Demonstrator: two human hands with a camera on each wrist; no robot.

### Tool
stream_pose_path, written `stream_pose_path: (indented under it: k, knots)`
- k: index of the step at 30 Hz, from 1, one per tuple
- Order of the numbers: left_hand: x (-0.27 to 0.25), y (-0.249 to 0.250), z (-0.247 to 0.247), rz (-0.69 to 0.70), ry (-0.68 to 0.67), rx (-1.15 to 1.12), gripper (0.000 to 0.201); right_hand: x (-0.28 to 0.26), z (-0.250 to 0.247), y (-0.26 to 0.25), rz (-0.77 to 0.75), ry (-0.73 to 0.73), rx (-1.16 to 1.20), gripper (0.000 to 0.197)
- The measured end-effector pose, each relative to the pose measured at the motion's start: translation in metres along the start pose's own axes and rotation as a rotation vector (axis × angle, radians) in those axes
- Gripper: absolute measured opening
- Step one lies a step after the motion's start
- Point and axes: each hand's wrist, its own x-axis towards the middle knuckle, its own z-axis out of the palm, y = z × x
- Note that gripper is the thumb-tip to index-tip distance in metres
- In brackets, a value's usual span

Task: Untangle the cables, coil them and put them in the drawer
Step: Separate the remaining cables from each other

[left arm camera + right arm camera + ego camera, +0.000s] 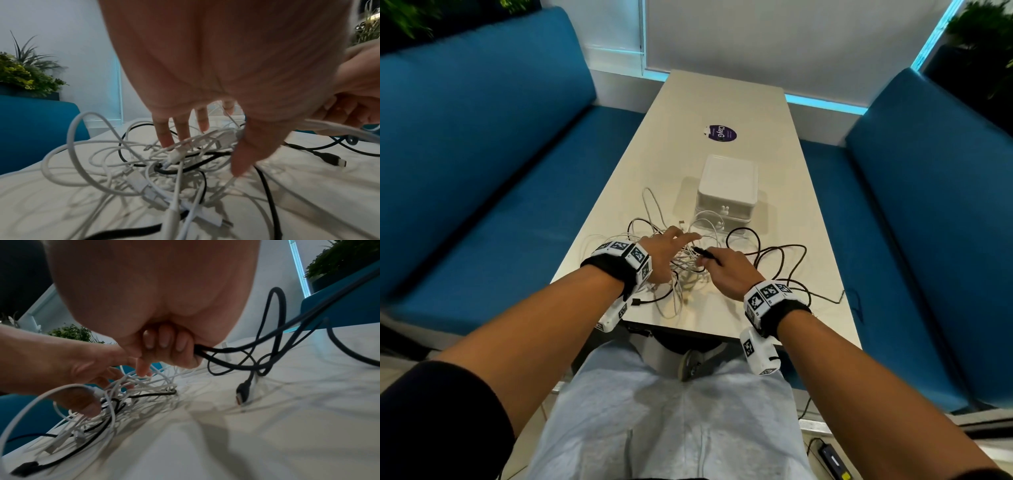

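A tangle of white cables [681, 270] mixed with thin black ones lies on the white table [784, 192] near its front edge. My left hand [671, 251] is spread over the tangle, its straight fingers [164, 139] pressing down among the white cables [127, 162]. My right hand [722, 269] is just to its right, fingers curled [164, 344] round a thick black cable [226, 352]. That black cable [774, 253] loops off to the right, and its plug [242, 391] hangs onto the table. A small white drawer box [726, 192] stands behind the tangle, its drawers closed.
Blue benches [482, 164] run along both sides of the narrow table. A purple sticker [719, 133] lies beyond the box. A cable trails over the table's right edge [839, 298]. Plants [22, 76] stand behind the benches. A dark device [832, 459] lies on the floor.
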Motion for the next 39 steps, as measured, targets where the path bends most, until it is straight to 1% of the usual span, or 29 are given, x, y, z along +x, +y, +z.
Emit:
stream_pose_path:
  k: [3, 7, 9, 13, 16, 19, 21, 23, 25, 27, 29, 31, 33, 35, 36, 37, 39]
  knots:
    - [-0.001, -0.002, 0.0, 0.03, 0.086, -0.032, 0.097, 0.004, 0.006, -0.006, -0.023, -0.021, -0.03, 0.021]
    - [-0.002, -0.004, 0.0, 0.053, 0.148, -0.087, 0.107, 0.008, 0.011, -0.006, -0.023, 0.005, -0.063, 0.023]
    - [-0.003, -0.004, -0.001, 0.017, 0.153, -0.143, 0.11, 0.01, 0.012, -0.005, 0.007, -0.003, -0.105, 0.026]
    - [-0.003, -0.009, 0.002, -0.043, 0.118, -0.191, 0.102, 0.014, 0.014, 0.002, 0.084, -0.046, -0.172, 0.026]
    - [-0.006, -0.012, 0.002, -0.049, 0.098, -0.152, 0.097, 0.014, 0.016, 0.006, 0.101, -0.07, -0.225, 0.027]
    - [-0.005, -0.016, 0.004, -0.03, 0.113, -0.106, 0.092, 0.014, 0.017, 0.008, 0.129, -0.071, -0.257, 0.027]
    - [-0.003, -0.021, 0.007, -0.015, 0.093, -0.135, 0.085, 0.015, 0.015, 0.01, 0.149, -0.062, -0.274, 0.029]
    - [-0.002, -0.023, 0.008, 0.003, 0.098, -0.227, 0.076, 0.015, 0.014, 0.011, 0.16, -0.056, -0.279, 0.029]
    - [-0.002, -0.018, 0.004, 0.036, 0.173, -0.29, 0.063, 0.015, 0.013, 0.013, 0.173, -0.051, -0.283, 0.028]
    - [-0.003, -0.012, 0.003, 0.091, 0.29, -0.286, 0.045, 0.015, 0.011, 0.014, 0.186, -0.046, -0.266, 0.028]
    - [-0.006, -0.005, 0.004, 0.122, 0.383, -0.246, 0.025, 0.015, 0.01, 0.015, 0.191, -0.034, -0.243, 0.029]
    - [-0.008, 0.004, 0.007, 0.169, 0.409, -0.146, 0.013, 0.015, 0.008, 0.016, 0.197, -0.03, -0.221, 0.028]
    - [-0.008, 0.012, 0.013, 0.209, 0.336, -0.03, 0.016, 0.015, 0.007, 0.017, 0.208, -0.033, -0.203, 0.028]
    - [-0.007, 0.018, 0.019, 0.232, 0.24, 0.068, 0.031, 0.013, 0.005, 0.018, 0.214, -0.036, -0.183, 0.028]
    - [-0.005, 0.02, 0.022, 0.249, 0.224, 0.132, 0.037, 0.013, 0.004, 0.018, 0.213, -0.035, -0.174, 0.028]
    - [-0.004, 0.021, 0.024, 0.271, 0.23, 0.202, 0.038, 0.012, 0.003, 0.018, 0.211, -0.035, -0.169, 0.028]
    - [-0.002, 0.024, 0.026, 0.302, 0.26, 0.313, 0.029, 0.01, 0.002, 0.019, 0.204, -0.046, -0.166, 0.027]
